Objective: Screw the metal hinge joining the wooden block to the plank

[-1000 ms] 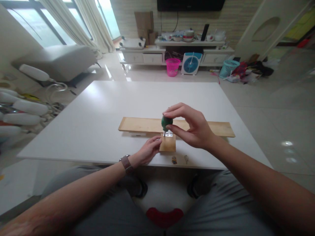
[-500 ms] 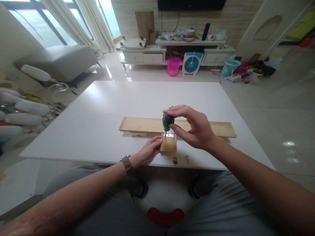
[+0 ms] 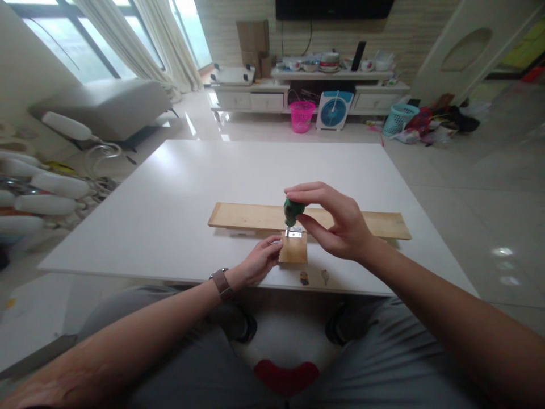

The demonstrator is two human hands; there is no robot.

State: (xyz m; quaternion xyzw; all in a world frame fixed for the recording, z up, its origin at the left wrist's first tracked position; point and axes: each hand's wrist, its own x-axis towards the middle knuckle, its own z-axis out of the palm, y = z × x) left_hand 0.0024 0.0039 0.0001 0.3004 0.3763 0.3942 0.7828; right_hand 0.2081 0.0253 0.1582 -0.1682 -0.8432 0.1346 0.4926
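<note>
Small wooden block (image 3: 293, 250): it is sitting by the middle of the near edge of the worktop (image 3: 191, 182), just in front of the long board (image 3: 242, 216); the left hand (image 3: 261, 261) is bracing it, fingers gripping its left side.
Screwdriver (image 3: 293, 212): the right hand (image 3: 336, 221) is holding it almost upright, thumb and fingers pinching the green handle.
Metal plate (image 3: 294, 234): it is lying at the block's far edge, the shaft ending over its left end; pressing straight down should be helping the tip grip. The right hand is hiding part of the long board.
Cartoon figure (image 3: 304, 278): it is lying between block and near edge, a pale trinket (image 3: 325, 276) resting to its right; neither is obstructing the tool.
</note>
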